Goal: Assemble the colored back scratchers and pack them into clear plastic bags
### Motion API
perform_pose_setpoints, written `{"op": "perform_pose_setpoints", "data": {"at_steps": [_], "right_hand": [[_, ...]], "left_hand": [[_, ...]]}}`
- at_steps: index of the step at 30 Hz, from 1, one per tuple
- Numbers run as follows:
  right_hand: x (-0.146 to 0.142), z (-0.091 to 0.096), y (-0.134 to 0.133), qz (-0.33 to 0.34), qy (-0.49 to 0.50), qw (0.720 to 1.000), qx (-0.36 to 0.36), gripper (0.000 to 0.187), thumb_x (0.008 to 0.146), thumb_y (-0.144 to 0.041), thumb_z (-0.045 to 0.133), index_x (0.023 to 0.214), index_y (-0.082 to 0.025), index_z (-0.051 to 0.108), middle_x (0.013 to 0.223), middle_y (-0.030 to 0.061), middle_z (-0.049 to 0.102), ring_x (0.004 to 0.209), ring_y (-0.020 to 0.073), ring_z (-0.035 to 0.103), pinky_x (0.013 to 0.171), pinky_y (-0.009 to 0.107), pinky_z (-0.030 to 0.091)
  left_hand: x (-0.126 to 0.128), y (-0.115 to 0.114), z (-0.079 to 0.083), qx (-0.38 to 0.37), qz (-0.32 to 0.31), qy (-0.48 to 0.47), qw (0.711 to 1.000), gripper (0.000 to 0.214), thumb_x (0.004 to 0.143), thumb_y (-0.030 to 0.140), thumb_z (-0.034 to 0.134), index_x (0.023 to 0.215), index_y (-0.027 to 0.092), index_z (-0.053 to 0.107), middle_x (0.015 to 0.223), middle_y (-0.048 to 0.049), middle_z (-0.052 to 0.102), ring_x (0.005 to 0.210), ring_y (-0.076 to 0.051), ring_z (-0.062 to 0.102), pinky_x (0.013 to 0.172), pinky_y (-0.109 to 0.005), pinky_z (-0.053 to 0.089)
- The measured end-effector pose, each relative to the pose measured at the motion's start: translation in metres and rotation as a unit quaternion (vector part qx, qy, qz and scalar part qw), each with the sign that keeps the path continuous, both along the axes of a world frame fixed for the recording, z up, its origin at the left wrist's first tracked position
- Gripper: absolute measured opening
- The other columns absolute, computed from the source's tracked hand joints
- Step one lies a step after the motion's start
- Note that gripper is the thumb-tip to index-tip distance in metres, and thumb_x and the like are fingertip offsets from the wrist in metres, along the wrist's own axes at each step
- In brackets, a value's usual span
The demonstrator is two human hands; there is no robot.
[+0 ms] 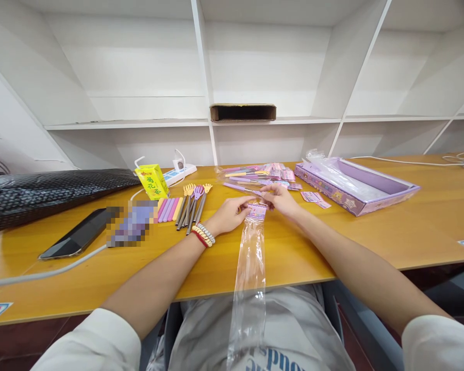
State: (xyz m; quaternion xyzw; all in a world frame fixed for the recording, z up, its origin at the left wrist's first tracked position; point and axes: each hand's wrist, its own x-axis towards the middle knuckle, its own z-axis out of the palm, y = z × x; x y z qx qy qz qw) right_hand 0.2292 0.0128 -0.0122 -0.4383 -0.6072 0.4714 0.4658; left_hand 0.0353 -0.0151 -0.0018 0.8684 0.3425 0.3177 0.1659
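Observation:
In front of me, my left hand [232,212] and my right hand [280,200] pinch the two sides of a pink-purple printed card [257,212] at the top of a long clear plastic bag [251,257]. The bag trails toward me over the table edge onto my lap. Just beyond my fingers, a purple stick [237,187] lies on the table. Small claw-headed back scratchers [193,206] with metal rods lie left of my left hand, beside several pink, purple and yellow handles [168,209]. Bagged back scratchers with printed cards [251,172] are piled behind my hands.
Loose printed cards [315,199] lie right of my hands, near an open purple box [355,185] holding clear bags. At left are a yellow drink carton [152,181], a phone [77,233], a power strip [181,174] and a black wrapped bundle [54,193]. White shelves stand behind.

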Motion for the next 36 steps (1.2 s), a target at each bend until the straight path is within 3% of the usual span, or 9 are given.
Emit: {"op": "perform_pose_setpoints", "data": {"at_steps": [4, 7, 10, 18, 28, 30, 32, 34, 36], "right_hand": [[0.002, 0.002, -0.003, -0.047, -0.087, 0.986, 0.135, 0.026, 0.078, -0.042, 0.054, 0.081, -0.017, 0.054, 0.068, 0.0010, 0.058, 0.057, 0.0100, 0.050, 0.051, 0.023, 0.040], [0.005, 0.005, -0.009, -0.019, -0.174, 0.943, 0.283, 0.022, 0.077, -0.038, 0.057, 0.077, -0.016, 0.059, 0.080, 0.0031, 0.058, 0.072, 0.0127, 0.053, 0.064, 0.026, 0.043], [0.006, 0.004, -0.012, 0.021, -0.238, 0.903, 0.358, 0.012, 0.075, -0.029, 0.061, 0.075, -0.017, 0.063, 0.091, 0.0054, 0.057, 0.084, 0.0156, 0.054, 0.076, 0.030, 0.043], [0.008, -0.002, -0.005, 0.071, -0.277, 0.898, 0.335, 0.011, 0.076, -0.027, 0.060, 0.077, -0.017, 0.065, 0.096, 0.0069, 0.057, 0.088, 0.0171, 0.055, 0.082, 0.033, 0.042], [0.006, -0.004, 0.003, 0.036, -0.210, 0.944, 0.254, 0.014, 0.067, -0.027, 0.066, 0.062, -0.015, 0.062, 0.098, 0.0074, 0.058, 0.085, 0.0169, 0.055, 0.076, 0.033, 0.043], [0.014, -0.001, 0.012, -0.015, -0.149, 0.961, 0.232, 0.015, 0.066, -0.029, 0.065, 0.062, -0.016, 0.059, 0.091, 0.0059, 0.059, 0.080, 0.0156, 0.056, 0.073, 0.031, 0.044], [0.032, 0.004, 0.024, -0.151, -0.049, 0.968, 0.194, 0.017, 0.069, -0.032, 0.060, 0.064, -0.016, 0.055, 0.077, 0.0030, 0.058, 0.070, 0.0135, 0.055, 0.065, 0.028, 0.045], [0.059, 0.010, 0.035, -0.338, 0.030, 0.930, 0.143, 0.021, 0.074, -0.037, 0.053, 0.070, -0.017, 0.052, 0.067, 0.0002, 0.053, 0.059, 0.0114, 0.050, 0.054, 0.024, 0.042], [0.088, 0.016, 0.041, -0.448, 0.046, 0.883, 0.136, 0.023, 0.076, -0.040, 0.051, 0.077, -0.017, 0.053, 0.068, 0.0004, 0.053, 0.058, 0.0112, 0.050, 0.052, 0.023, 0.041]], "left_hand": [[0.000, 0.001, -0.001, -0.002, 0.025, 0.017, 1.000, 0.043, 0.082, 0.021, 0.049, 0.126, 0.019, 0.050, 0.091, -0.0035, 0.066, 0.076, -0.014, 0.057, 0.077, -0.029, 0.046], [0.000, 0.002, -0.001, 0.005, 0.025, 0.024, 0.999, 0.043, 0.083, 0.021, 0.049, 0.126, 0.017, 0.050, 0.091, -0.0041, 0.065, 0.076, -0.014, 0.057, 0.076, -0.028, 0.045], [-0.001, 0.002, -0.002, 0.017, 0.021, 0.029, 0.999, 0.044, 0.083, 0.021, 0.048, 0.127, 0.017, 0.049, 0.091, -0.0042, 0.065, 0.075, -0.014, 0.057, 0.076, -0.029, 0.045], [0.001, 0.001, -0.005, 0.054, 0.010, 0.053, 0.997, 0.041, 0.088, 0.021, 0.040, 0.128, 0.020, 0.044, 0.107, -0.0069, 0.062, 0.093, -0.018, 0.057, 0.085, -0.032, 0.042], [0.001, 0.003, -0.004, -0.006, 0.017, 0.072, 0.997, 0.059, 0.084, 0.024, 0.047, 0.138, 0.018, 0.025, 0.067, 0.0041, 0.056, 0.062, -0.013, 0.052, 0.064, -0.025, 0.040], [0.001, 0.002, -0.002, -0.007, 0.011, 0.068, 0.998, 0.058, 0.084, 0.023, 0.046, 0.138, 0.018, 0.025, 0.064, 0.0046, 0.053, 0.060, -0.013, 0.050, 0.061, -0.024, 0.038], [0.001, 0.001, -0.001, -0.010, 0.008, 0.084, 0.996, 0.059, 0.083, 0.023, 0.045, 0.139, 0.018, 0.024, 0.063, 0.0047, 0.052, 0.059, -0.013, 0.049, 0.060, -0.024, 0.037], [-0.001, 0.001, 0.000, -0.015, 0.013, 0.109, 0.994, 0.062, 0.082, 0.023, 0.046, 0.140, 0.018, 0.023, 0.060, 0.0051, 0.052, 0.058, -0.013, 0.049, 0.060, -0.025, 0.037], [-0.003, 0.001, -0.001, -0.020, 0.027, 0.120, 0.992, 0.063, 0.082, 0.023, 0.046, 0.140, 0.018, 0.022, 0.060, 0.0048, 0.053, 0.059, -0.013, 0.050, 0.060, -0.025, 0.037]]}}
